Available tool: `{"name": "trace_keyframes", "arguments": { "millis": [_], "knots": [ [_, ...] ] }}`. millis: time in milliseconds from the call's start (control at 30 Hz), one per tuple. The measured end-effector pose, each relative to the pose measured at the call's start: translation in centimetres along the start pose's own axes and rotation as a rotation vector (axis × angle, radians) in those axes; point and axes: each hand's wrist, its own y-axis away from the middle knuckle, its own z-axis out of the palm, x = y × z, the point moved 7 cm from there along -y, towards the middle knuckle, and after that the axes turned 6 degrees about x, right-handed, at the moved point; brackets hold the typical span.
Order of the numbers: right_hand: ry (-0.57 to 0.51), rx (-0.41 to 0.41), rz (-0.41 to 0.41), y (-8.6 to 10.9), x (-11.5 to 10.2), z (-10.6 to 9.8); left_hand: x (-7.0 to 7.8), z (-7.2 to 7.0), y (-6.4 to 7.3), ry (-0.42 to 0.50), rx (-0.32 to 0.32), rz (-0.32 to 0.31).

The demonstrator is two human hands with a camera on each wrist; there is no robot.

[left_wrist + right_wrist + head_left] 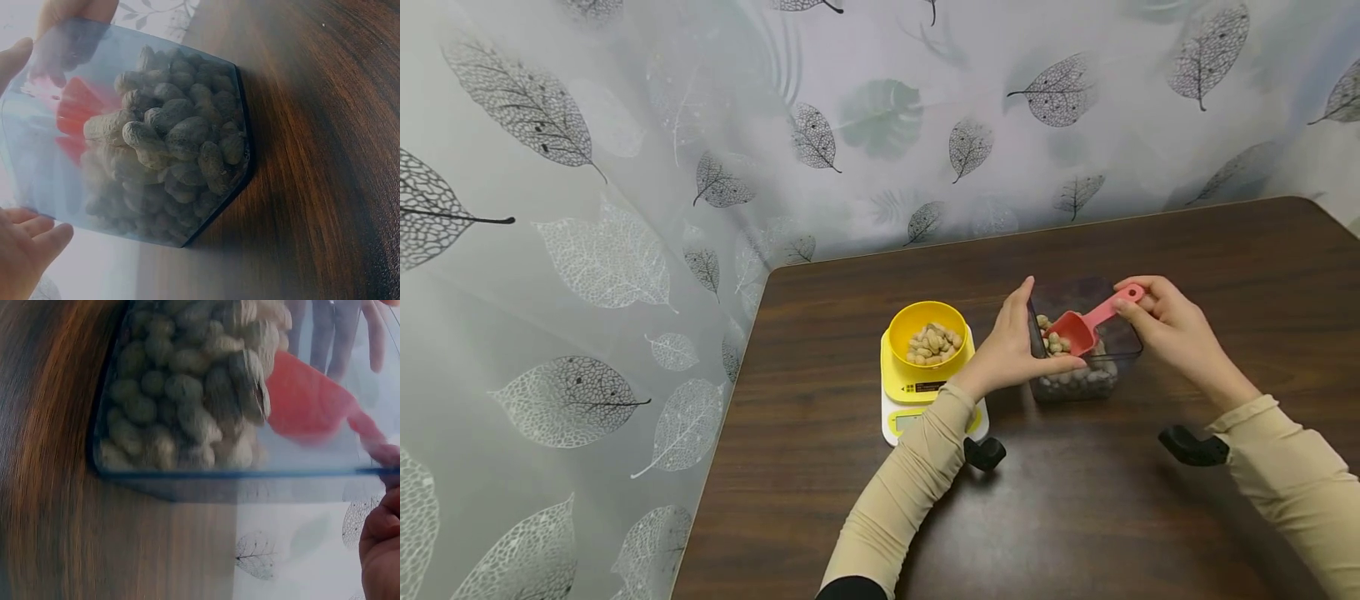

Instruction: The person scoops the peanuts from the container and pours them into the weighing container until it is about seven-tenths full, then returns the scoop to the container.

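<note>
A clear plastic container (1122,357) of unshelled peanuts (178,128) stands on the table, right of the scale. My left hand (1009,352) grips its left side, thumb along the front rim and fingers toward the back. With thumb and fingers, my right hand (1172,327) pinches the handle end of a pink scoop (1077,332). The scoop's bowl is down inside the container among the top peanuts, its handle slanting up to the right. Through the wall, the right wrist view shows the scoop (306,403) beside the heap.
Left of the container, a yellow and white kitchen scale (892,379) carries a yellow bowl (917,312) with peanuts (934,343) in it. My left forearm crosses the scale's front corner, partly covering its display. A leaf-patterned curtain (880,183) hangs behind the brown table (797,400).
</note>
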Motion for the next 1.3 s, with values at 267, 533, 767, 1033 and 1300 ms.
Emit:
{"name": "trace_keyframes", "arguments": {
  "millis": [267,533,767,1033,1300],
  "knots": [
    [0.088,0.043,0.052,-0.20,-0.09,0.06,0.02,0.01,0.06,-0.019,-0.001,0.003],
    [0.072,0.048,0.050,-0.07,0.01,0.08,0.08,0.07,-0.12,-0.025,-0.003,0.004],
    [0.011,-0.010,-0.012,0.48,0.12,0.08,-0.13,0.18,-0.10,-0.019,0.002,0.006],
    [-0.009,0.022,-0.015,0.66,-0.17,0.15,-0.07,0.07,-0.02,-0.022,0.002,0.011],
    [-0.070,0.079,0.036,0.60,-0.32,0.06,-0.03,0.05,0.19,-0.012,-0.002,0.007]
  ]
}}
